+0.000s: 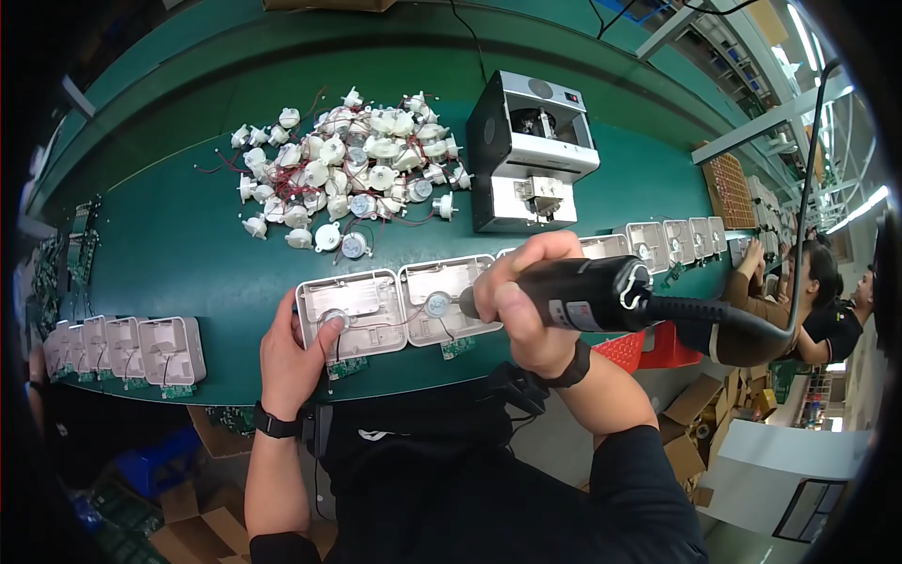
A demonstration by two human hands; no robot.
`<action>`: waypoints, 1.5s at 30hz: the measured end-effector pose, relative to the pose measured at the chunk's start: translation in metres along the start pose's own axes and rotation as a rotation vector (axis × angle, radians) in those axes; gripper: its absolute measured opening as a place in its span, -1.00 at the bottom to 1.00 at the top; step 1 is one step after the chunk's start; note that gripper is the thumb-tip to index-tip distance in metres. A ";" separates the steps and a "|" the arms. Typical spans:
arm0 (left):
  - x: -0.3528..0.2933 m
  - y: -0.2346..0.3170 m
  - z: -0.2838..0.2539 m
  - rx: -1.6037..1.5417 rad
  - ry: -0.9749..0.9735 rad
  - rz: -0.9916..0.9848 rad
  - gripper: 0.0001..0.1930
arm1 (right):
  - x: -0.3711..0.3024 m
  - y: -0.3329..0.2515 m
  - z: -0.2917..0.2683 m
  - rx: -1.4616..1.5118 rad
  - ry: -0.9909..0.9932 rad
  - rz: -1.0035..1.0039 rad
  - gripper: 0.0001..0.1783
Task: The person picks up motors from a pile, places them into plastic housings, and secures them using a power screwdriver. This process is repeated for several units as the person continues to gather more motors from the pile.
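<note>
My left hand (289, 355) grips the left wall of a white plastic housing (362, 331). Its thumb presses on a small round part inside, near the housing's left end. In my right hand (531, 310) is a black electric screwdriver (587, 293), its thick cable running off to the right. The screwdriver's tip end is over the right side of a second white housing (418, 277), close beside the first; the bit itself is hidden. A round silver motor (438, 305) sits in that second housing. A green circuit board (459, 349) hangs on wires at its near edge.
White geared motors (381, 177) with red wires lie heaped behind. A black-and-silver machine (536, 141) stands to their right. More housings line the green bench at left (169, 350) and right (646, 246). Co-workers (766, 305) sit at the right, beyond a red stool (669, 348).
</note>
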State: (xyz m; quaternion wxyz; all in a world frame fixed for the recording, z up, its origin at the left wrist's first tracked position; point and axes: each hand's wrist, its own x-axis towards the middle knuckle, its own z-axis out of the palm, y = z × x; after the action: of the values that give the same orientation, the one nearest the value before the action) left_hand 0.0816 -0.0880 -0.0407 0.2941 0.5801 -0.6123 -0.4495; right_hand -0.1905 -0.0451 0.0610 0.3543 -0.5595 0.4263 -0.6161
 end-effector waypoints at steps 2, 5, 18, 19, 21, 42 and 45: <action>0.000 0.002 0.000 -0.002 0.000 0.016 -0.27 | -0.001 0.006 0.005 -0.003 0.009 0.030 -0.64; -0.002 0.004 0.000 0.013 0.005 0.026 -0.28 | -0.003 0.010 0.007 -0.022 -0.027 0.002 -0.63; -0.003 -0.005 0.002 0.045 0.014 0.052 -0.27 | 0.053 -0.035 -0.056 -0.034 0.382 -0.229 -0.79; -0.001 -0.005 0.002 0.041 0.017 0.044 -0.27 | 0.061 -0.032 -0.062 -0.037 0.385 -0.233 -0.79; -0.001 -0.002 0.003 0.041 0.011 0.043 -0.27 | 0.073 -0.023 -0.074 -0.122 0.398 -0.247 -0.82; -0.002 0.000 0.001 0.083 0.045 0.042 -0.31 | 0.002 0.007 0.029 -0.015 -0.172 0.037 -0.64; -0.003 -0.003 0.001 0.094 0.053 0.049 -0.31 | 0.000 0.014 0.034 0.004 -0.162 0.029 -0.64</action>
State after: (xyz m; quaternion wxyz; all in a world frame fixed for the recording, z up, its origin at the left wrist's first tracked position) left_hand 0.0831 -0.0844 -0.0435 0.2936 0.5898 -0.6388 -0.3974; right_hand -0.1575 -0.0551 0.0487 0.3975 -0.6007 0.4030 -0.5645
